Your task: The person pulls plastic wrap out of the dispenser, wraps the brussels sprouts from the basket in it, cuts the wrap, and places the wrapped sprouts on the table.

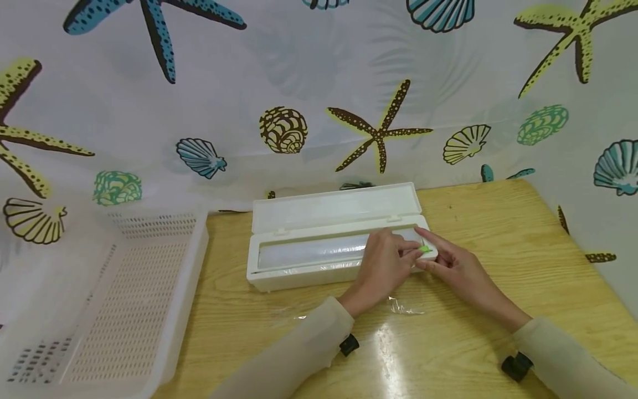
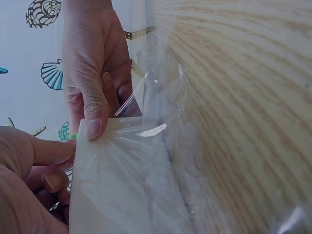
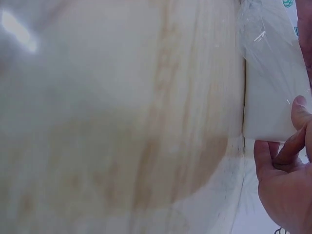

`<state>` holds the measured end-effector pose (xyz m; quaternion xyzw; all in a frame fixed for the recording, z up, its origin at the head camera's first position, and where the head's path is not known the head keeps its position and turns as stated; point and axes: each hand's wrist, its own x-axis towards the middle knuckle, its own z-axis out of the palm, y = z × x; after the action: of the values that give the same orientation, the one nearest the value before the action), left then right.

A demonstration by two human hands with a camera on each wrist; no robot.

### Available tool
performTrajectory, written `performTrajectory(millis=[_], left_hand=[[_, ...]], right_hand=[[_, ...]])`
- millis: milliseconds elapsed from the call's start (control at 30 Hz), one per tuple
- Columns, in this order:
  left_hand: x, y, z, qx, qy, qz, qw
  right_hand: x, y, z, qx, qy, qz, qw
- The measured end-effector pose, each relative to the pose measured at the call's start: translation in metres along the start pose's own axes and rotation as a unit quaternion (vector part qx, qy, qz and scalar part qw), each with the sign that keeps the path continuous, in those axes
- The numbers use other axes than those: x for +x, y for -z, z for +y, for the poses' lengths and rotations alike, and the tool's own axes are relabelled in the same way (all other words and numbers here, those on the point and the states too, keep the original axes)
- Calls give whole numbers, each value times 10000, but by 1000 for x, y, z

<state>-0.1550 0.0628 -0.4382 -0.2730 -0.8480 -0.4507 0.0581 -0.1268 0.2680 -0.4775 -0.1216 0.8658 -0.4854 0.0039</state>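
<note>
A long white plastic wrap dispenser lies on the table, its lid tilted back and a roll of clear wrap inside. My left hand reaches over the front wall near the right end, thumb and fingers pinching a small green slide cutter. With thumb in front and fingers behind, my right hand grips the dispenser's right end. Clear film hangs wrinkled over the front wall and onto the table. In the right wrist view the right thumb presses the front wall near the corner.
A white perforated basket stands to the left on the wooden table. Behind the table hangs a white cloth printed with starfish and shells; the dispenser's raised lid is close to it.
</note>
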Motion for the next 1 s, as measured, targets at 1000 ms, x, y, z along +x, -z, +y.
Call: performTrajectory(millis=[1000], left_hand=[[-27, 23, -16, 255, -124, 327, 9991]], right_hand=[[-4, -8, 8, -4, 80, 78, 9999]])
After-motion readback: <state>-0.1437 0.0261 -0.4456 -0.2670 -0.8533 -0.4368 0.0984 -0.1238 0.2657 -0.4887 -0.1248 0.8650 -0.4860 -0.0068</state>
